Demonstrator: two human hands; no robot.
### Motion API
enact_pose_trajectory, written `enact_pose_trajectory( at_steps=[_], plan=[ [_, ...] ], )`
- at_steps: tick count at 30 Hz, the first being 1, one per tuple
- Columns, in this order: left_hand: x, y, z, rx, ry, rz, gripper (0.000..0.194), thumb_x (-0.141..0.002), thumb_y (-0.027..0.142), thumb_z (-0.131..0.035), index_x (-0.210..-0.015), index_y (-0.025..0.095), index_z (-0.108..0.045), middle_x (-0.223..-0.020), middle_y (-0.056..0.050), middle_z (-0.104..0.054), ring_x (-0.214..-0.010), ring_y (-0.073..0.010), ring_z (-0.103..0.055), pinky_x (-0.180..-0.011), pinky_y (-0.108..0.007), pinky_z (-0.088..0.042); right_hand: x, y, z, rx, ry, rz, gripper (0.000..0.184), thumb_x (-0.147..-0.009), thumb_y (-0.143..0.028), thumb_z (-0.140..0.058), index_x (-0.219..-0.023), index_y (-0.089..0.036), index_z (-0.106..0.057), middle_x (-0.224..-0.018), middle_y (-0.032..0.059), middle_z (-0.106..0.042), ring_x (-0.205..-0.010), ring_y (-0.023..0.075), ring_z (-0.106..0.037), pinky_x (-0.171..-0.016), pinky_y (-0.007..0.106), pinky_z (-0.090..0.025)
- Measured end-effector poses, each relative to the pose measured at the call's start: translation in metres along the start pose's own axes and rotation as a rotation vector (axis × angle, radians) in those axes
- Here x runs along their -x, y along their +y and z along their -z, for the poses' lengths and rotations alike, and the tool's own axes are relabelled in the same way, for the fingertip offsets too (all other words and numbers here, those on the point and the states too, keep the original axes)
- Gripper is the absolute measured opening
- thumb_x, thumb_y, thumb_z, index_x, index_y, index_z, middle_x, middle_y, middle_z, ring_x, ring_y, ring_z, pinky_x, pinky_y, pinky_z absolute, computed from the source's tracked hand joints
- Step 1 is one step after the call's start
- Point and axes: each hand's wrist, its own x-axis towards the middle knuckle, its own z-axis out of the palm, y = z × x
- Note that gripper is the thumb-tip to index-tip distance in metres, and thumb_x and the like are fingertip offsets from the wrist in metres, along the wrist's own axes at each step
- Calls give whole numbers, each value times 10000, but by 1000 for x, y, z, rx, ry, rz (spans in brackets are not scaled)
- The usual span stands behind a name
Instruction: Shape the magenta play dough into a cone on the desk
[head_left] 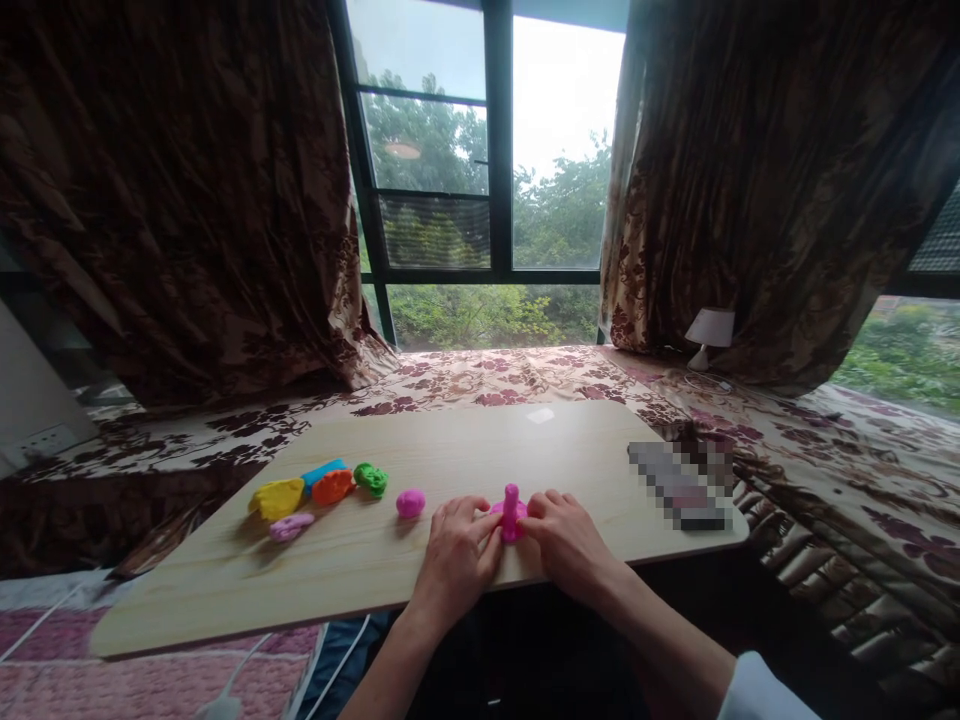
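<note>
Pink dough piece [511, 517], smooth stem, wider lower part, on pale tabletop [450, 445]

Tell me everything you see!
Table: 1, pale wood, centre
Clay post: 1, magenta, near edge
Clay ball: 1, magenta, left of post
Clay pieces: 5, yellow, blue, orange, green, lilac, left
Pixelated patch: 1, greyish, right
Lamp: 1, white, right
Windows: 2, dark, ahead, right
Curtains: 2, brown, sides
Trees: several, green, outside
Cloth: 1, cream, behind table
Sockets: several, white, left
Blanket: 1, pink, lower left
Cables: several, white, lower left
Hands: 2, bare, at post
</note>
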Motion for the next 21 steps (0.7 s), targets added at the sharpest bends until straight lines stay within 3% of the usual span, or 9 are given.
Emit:
enact_pose_trajectory(
  at_steps=[4, 11, 17, 21],
  plan=[
    [0, 0, 0, 1, 3, -4, 262, -855, 275, -466, -1045, 279, -647, -970, -49, -583, -955, -218, -503, -910, -439, -358, 1, 8, 5, -15, 22, -5, 309, -776, -36, -458, -883, -251, -653, -901, 32, -572, -832, 167, -453, -747, 284, -307],
    [0, -2, -1, 9, -12, 10, 261, -861, 290, -453, -1029, 264, -651, -995, -53, -578, -980, -220, -493, -927, -431, -345, -1, 6, -5, -75, 2, -2, 296, -789, -86, -473, -895, -273, -676, -879, 32, -586, -837, 174, -460, -747, 289, -308],
    [-1, -1, 1, 15, 0, -2, 255, -855, 281, -464, -1025, 264, -653, -970, -53, -583, -956, -221, -497, -907, -432, -356, -1, 23, 1, -118, 30, -50, 496, -725, 21, -420, -993, -314, -669, -884, 24, -597, -838, 150, -487, -737, 255, -327],
    [0, -1, 1, 26, -1, 3, 258, -858, 275, -458, -1030, 263, -650, -972, -53, -580, -956, -220, -493, -908, -431, -352, -3, 25, -4, -153, 23, -59, 442, -729, -15, -450, -929, -324, -695, -841, 20, -602, -812, 155, -492, -729, 256, -336]
  ],
)
